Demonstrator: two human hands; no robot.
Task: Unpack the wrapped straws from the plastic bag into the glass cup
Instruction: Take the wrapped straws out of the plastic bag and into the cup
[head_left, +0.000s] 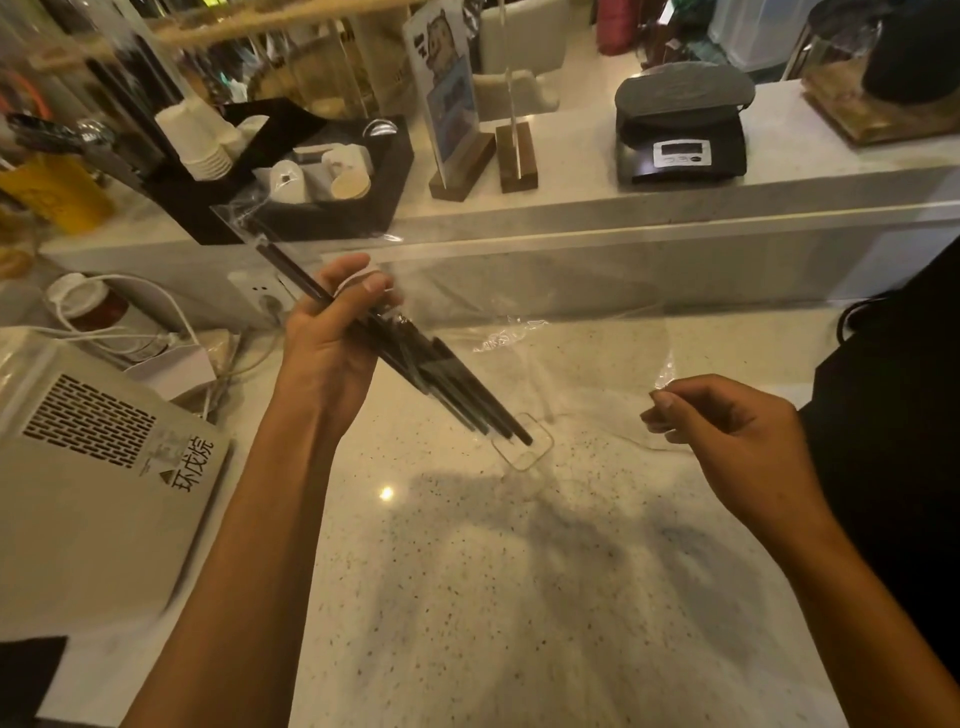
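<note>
Left hand (332, 332): grips bundle of black wrapped straws (441, 379), lower ends inside clear glass cup (524, 444) on speckled surface (467, 597). Right hand (727, 421): pinches clear plastic bag (571, 332) edge, right of cup.

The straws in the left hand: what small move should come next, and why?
Probably lower the straws deeper into the glass cup and loosen the left hand: their lower tips are already at its mouth, while the right hand pinches the plastic bag aside.
</note>
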